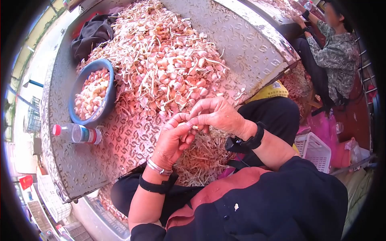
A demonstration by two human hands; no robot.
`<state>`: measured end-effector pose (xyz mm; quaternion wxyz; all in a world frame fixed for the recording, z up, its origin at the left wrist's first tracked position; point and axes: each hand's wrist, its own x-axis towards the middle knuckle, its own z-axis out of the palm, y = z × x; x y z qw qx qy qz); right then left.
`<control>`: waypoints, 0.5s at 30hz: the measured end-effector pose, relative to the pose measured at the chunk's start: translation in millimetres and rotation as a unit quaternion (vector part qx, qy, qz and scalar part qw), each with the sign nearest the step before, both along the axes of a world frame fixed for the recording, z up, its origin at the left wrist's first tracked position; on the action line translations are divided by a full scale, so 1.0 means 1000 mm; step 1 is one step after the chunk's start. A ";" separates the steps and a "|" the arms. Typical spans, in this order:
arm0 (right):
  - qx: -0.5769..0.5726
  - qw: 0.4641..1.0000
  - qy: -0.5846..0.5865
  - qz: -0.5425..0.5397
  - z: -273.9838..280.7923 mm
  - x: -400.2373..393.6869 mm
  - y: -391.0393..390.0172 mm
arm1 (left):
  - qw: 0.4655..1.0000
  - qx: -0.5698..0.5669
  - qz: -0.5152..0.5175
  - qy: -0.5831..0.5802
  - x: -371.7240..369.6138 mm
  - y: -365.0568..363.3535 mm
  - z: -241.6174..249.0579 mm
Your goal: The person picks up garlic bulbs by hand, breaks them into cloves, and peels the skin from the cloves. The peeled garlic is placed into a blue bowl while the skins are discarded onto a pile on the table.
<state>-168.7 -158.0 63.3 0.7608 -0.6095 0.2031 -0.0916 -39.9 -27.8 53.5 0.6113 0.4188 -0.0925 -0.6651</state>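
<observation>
My left hand (173, 135), with a bracelet at the wrist, meets my right hand (220, 115) just past the metal table's near edge. Fingers of both hands are closed in a pinch around a small garlic clove (196, 127), mostly covered by the fingertips. Beyond them a large heap of garlic cloves (177, 68) mixed with dry stalks and skins spreads over the table. To the left stands a blue bowl (73, 113) filled with separated cloves. Beneath my hands, between my legs, lies a pile of dry stalks and peel (205, 158).
A clear plastic bottle (82, 133) with a red cap lies beside the bowl. Dark cloth (93, 34) is bunched at the table's far left. Another person (335, 60) sits at the right. White crates (315, 150) stand on the floor at both sides.
</observation>
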 end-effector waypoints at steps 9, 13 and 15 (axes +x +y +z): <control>-0.308 0.941 -0.052 -0.133 -0.023 0.003 0.019 | 0.991 0.043 0.011 0.125 -0.004 0.000 -0.022; -0.391 0.905 -0.086 -0.142 -0.036 0.005 0.015 | 0.988 0.035 0.012 0.149 -0.005 -0.002 -0.026; -0.310 0.940 -0.069 -0.122 -0.038 0.003 0.014 | 0.985 0.034 0.015 0.167 -0.004 -0.002 -0.025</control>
